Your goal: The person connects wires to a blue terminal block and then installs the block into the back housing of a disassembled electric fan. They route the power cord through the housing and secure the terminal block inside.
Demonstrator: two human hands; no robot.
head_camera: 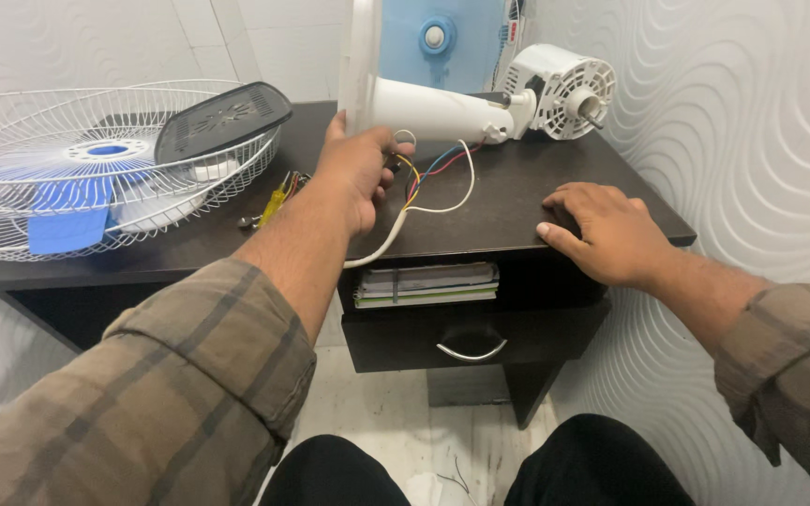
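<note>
- My left hand (pixel 353 173) wraps its fingers around the white fan stem (pixel 433 112), at 12 o'clock.
- My right hand (pixel 611 234) rests flat and empty on the tabletop (pixel 508 201).
- Fan already apart: wire guard (pixel 96 173) at 9 o'clock, motor (pixel 560 89) bare, wires (pixel 433 169) loose.

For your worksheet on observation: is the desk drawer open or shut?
Shut: the drawer front sits flush under the shelf of books, handle facing out.

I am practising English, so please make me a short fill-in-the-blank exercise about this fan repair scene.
1. The left hand grips the white fan ____.
2. The right hand rests flat on the dark ____.
3. The wire fan guard lies to the ____ of the left hand.

Missing words: neck; desk; left
</note>
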